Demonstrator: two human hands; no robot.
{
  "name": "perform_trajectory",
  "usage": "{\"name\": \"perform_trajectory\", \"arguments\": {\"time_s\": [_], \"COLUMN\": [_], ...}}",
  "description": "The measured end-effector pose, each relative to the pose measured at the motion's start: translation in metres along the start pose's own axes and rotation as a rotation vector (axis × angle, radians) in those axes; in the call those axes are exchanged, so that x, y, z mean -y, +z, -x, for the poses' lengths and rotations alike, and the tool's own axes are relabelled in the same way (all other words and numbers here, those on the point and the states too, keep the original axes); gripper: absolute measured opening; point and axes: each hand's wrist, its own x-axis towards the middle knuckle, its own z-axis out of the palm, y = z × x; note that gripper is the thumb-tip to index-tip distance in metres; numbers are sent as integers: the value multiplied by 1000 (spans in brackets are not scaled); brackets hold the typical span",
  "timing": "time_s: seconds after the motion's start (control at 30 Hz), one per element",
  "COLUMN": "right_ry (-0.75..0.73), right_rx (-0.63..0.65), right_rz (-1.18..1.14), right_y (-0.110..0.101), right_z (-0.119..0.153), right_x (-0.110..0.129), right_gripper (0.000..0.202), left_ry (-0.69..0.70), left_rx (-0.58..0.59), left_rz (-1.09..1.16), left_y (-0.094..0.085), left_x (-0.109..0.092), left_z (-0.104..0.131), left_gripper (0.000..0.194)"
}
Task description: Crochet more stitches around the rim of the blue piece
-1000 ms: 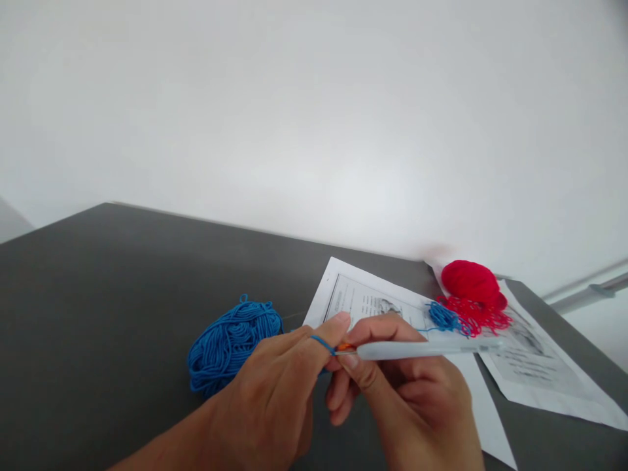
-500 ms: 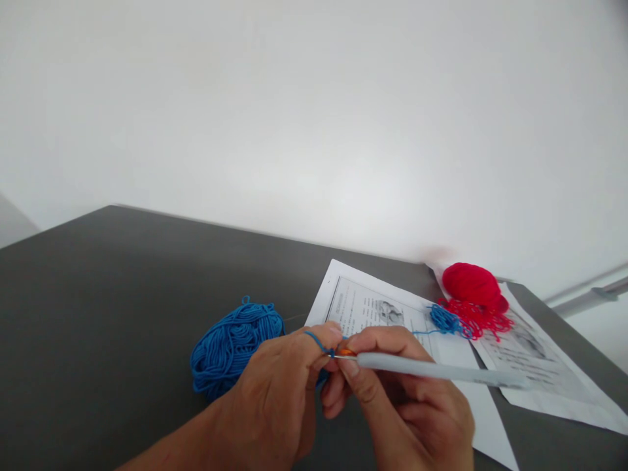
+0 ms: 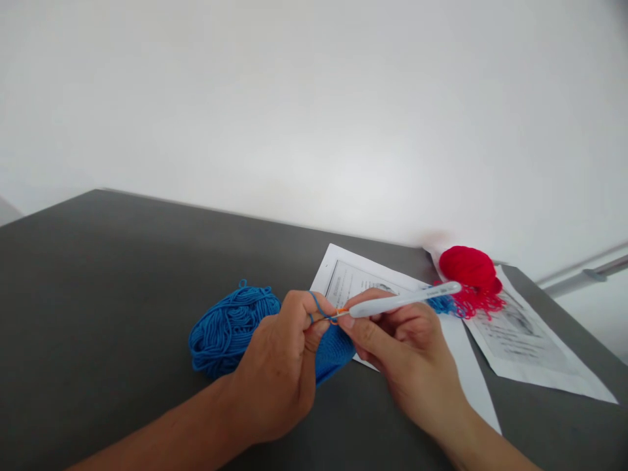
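Blue stitched yarn piece [image 3: 336, 354] between two hands, below the middle of the frame.
The left hand's [image 3: 277, 369] fingers pinch it, with a blue strand looped over one finger. The right hand's [image 3: 417, 360] fingers clamp the pale gray crochet hook [image 3: 397, 303]. A fat blue yarn ball [image 3: 230, 332] sits on the dark gray bench [image 3: 122, 288], left of center.

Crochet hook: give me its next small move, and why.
I'd probably ease the crochet hook back with the right hand while the left hand steadies the blue crocheted piece: the blue strand looped over the left index finger runs to the metal shaft and seems to cross it, though the tip is hidden.
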Motion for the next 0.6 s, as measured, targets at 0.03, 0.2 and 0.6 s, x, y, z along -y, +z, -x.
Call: {"name": "perform_trajectory", "arguments": {"time_s": [0.03,0.2,0.6], "right_ry": [15,56,30], "right_rx": [-8,-14,76], "right_rz": [-45,-158,-208], "right_y": [0,1,-4], "right_z": [-1,-1,0], "right_x": [-2,-12,-15], "right_gripper": [15,21,27], "left_ry": [-10,21,111], "left_rx": [8,-7,-68], "left_rz": [-1,-31,-68], "left_y": [0,-1,-4], "left_x": [0,0,1], "left_z": [0,-4,-5], "left_gripper": [13,12,16]}}
